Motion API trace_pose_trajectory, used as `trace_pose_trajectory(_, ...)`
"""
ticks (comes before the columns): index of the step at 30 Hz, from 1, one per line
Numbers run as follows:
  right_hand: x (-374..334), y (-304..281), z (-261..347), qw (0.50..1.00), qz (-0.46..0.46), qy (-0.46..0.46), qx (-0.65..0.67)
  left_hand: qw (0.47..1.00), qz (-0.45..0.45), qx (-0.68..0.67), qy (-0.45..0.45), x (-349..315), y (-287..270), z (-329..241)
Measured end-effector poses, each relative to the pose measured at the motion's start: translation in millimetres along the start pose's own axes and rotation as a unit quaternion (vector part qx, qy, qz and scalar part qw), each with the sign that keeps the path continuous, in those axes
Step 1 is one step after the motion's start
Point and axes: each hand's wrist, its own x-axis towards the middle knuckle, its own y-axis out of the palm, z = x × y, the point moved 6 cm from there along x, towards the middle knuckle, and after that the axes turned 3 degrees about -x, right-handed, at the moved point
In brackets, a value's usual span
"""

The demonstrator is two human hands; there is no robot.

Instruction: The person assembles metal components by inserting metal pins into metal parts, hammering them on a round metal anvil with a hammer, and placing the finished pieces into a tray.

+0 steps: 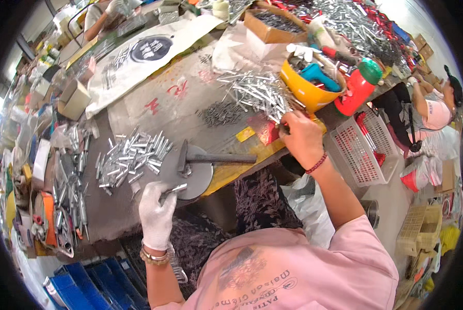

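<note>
My left hand [157, 213], in a white glove, pinches a short silver metal tube [177, 188] near the table's front edge. Beside that hand is a round grey metal plate [199, 185], with a hammer [221, 158] lying across it. Left of the plate spreads a heap of short metal tubes [133, 157]. My bare right hand [302, 138] reaches to the near end of a pile of long thin metal rods [262, 95]. Its fingers are closed together there, and what they grip is hidden. Small dark pins [221, 113] lie left of the rods.
A yellow bucket [310, 94] and a red bottle with a green cap [355, 90] stand behind my right hand. A white plastic basket [356, 155] is off the table's right side. Longer metal parts [71, 181] lie at the left. Another person [107, 15] sits across the table.
</note>
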Motion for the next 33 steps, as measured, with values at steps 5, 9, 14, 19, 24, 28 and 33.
trace_pose_trajectory(5,-12,-22,47,0.982,0.004,-0.113,0.154,0.99,-0.012,0.079,0.114,3,6,-16)
trace_pose_trajectory(9,-32,-24,127,0.924,0.032,-0.287,0.252,0.996,-0.005,0.063,0.063,5,6,-13)
trace_pose_trajectory(14,-40,2,166,0.899,0.075,-0.369,0.224,0.993,0.007,0.089,0.082,6,10,-20)
trace_pose_trajectory(19,-37,9,173,0.898,0.074,-0.381,0.206,0.992,0.01,0.1,0.079,8,11,-11)
trace_pose_trajectory(24,-37,8,174,0.896,0.079,-0.388,0.201,0.983,0.003,0.131,0.129,5,11,-13)
trace_pose_trajectory(28,-38,12,175,0.889,0.08,-0.393,0.221,0.985,-0.002,0.126,0.116,0,12,-7)
trace_pose_trajectory(33,-36,16,178,0.88,0.074,-0.41,0.228,0.988,-0.019,0.083,0.127,-2,12,-6)
